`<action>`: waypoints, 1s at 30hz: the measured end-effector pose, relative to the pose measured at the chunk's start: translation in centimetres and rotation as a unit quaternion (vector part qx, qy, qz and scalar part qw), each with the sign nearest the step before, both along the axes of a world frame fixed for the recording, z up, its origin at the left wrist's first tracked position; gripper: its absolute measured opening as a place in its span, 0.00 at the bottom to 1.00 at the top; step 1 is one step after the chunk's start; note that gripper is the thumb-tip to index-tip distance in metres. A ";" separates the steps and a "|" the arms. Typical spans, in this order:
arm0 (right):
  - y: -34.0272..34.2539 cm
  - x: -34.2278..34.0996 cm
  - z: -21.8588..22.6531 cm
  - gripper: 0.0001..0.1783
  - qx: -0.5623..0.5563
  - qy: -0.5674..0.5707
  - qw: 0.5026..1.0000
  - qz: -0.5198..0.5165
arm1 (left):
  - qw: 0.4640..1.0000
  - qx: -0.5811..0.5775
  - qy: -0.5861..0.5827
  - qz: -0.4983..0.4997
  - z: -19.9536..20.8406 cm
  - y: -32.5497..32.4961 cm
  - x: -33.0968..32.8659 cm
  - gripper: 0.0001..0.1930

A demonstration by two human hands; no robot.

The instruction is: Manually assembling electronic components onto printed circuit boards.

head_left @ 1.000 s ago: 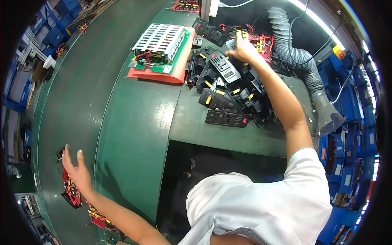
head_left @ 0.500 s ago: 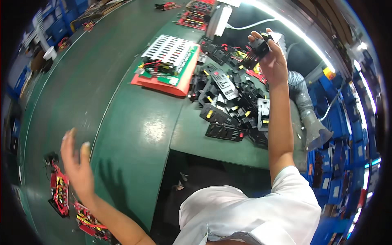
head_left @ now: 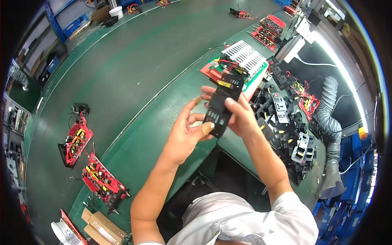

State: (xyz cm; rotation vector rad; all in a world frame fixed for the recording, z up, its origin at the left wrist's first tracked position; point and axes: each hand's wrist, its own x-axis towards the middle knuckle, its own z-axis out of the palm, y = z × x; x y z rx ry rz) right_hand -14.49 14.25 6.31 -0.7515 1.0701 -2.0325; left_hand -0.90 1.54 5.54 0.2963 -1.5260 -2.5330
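Observation:
A black slotted plastic panel with a yellow label is held up at a tilt before me. My right hand grips it from the right, thumb on its face and fingertips showing past its far-left edge. At its lower end, my left hand has its thumb, wearing a tan cover, against the panel; its other fingers curl by the edge. Just behind the panel, a white slotted grille lies on a green circuit board over red-orange sheeting. On the right is a heap of similar black panels.
Red assemblies with wires lie at the near left beside a cardboard box and a white tub. More red units are at the far right. A flexible grey duct hangs by a bright tube lamp.
My right hand has brought the panel from above the heap to in front of me. My left hand, spread open at far left before, has come to the panel. The view has turned left.

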 end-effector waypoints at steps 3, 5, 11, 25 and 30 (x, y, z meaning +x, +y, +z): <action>-0.9 1.1 -1.2 0.35 0.050 -0.033 0.997 0.042 | 0.995 -0.057 -0.003 0.087 -1.0 -0.1 0.0 0.37; -1.7 0.2 -2.9 0.29 0.065 -0.017 0.998 -0.004 | 0.971 -0.227 -0.050 0.066 -1.2 -1.0 0.0 0.40; -0.3 -5.3 -8.4 0.19 0.112 -0.008 0.990 -0.083 | 0.768 -0.569 -0.117 0.269 1.9 -1.8 5.5 0.36; -0.5 -1.5 -12.0 0.35 0.160 0.262 0.950 -0.064 | 0.495 -0.448 -0.521 0.531 -8.5 -5.0 26.5 0.37; -1.0 -1.6 -13.1 0.39 0.178 0.273 0.943 -0.064 | 0.580 -0.252 -0.477 0.610 -4.9 -4.5 24.6 0.39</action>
